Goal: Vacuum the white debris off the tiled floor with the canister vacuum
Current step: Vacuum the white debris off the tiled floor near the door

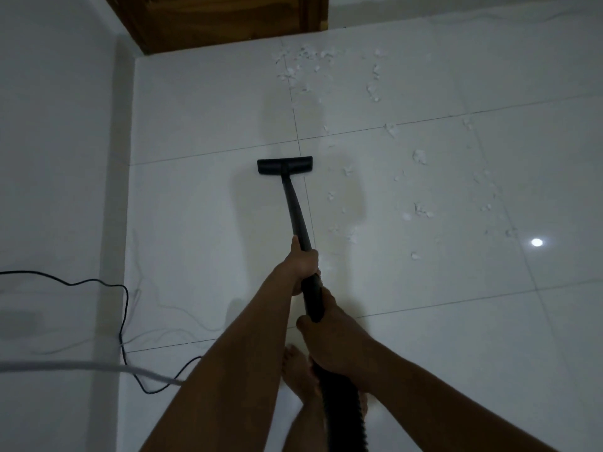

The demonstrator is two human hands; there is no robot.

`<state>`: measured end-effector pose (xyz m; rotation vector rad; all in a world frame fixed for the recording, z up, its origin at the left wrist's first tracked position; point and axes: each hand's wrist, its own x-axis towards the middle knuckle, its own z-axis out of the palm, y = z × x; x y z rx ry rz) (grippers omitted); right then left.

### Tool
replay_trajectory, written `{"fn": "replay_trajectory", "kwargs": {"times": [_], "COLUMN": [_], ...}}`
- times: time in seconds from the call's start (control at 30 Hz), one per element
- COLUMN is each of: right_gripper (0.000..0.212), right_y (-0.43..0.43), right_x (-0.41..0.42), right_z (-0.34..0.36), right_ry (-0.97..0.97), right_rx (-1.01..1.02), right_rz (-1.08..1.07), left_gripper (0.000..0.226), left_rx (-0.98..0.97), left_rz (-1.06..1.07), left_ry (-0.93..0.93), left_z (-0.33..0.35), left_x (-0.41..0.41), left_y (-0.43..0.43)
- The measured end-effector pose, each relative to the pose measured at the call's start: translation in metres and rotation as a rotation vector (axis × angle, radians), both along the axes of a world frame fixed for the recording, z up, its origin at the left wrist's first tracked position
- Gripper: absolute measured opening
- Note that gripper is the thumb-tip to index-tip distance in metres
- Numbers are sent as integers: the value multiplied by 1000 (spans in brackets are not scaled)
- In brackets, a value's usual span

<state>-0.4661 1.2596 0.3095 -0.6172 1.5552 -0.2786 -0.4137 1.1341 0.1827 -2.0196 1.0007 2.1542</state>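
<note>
A black vacuum wand (295, 210) runs from my hands down to its flat floor head (285, 165), which rests on the white tiled floor (195, 223) near a tile joint. My left hand (303, 261) grips the wand higher up. Just below it, my right hand (329, 331) holds the thicker handle end, where the ribbed black hose (342, 409) begins. White debris (419, 212) lies scattered to the right of the head, and more debris (303, 60) lies by the far wall. The canister is out of view.
A white wall (58, 158) rises on the left. A wooden door (222, 17) stands at the far end. A thin black cord (125, 308) and a pale hose or cable (98, 367) cross the floor at lower left. My bare foot (298, 376) shows beneath my arms.
</note>
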Motion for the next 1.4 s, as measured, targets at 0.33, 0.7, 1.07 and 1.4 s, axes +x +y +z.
{"fn": "replay_trajectory", "kwargs": {"times": [0.33, 0.7, 1.07, 1.4], "right_gripper": [67, 68, 71, 74], "right_y": [25, -3, -73, -107], "right_x": [-24, -33, -34, -28], "right_z": [7, -14, -31, -43], "right_ry": [-21, -31, -17, 11], "right_rx": [2, -26, -9, 16], "right_rz": [-25, -61, -95, -102], "left_gripper": [75, 78, 63, 69], "left_rx": [27, -5, -90, -213], "left_rz": [2, -55, -27, -144], "left_ry": [-32, -72, -30, -110], "left_z": [9, -9, -28, -35], "left_x": [-24, -40, -45, -48], "left_y": [24, -10, -81, -112]}}
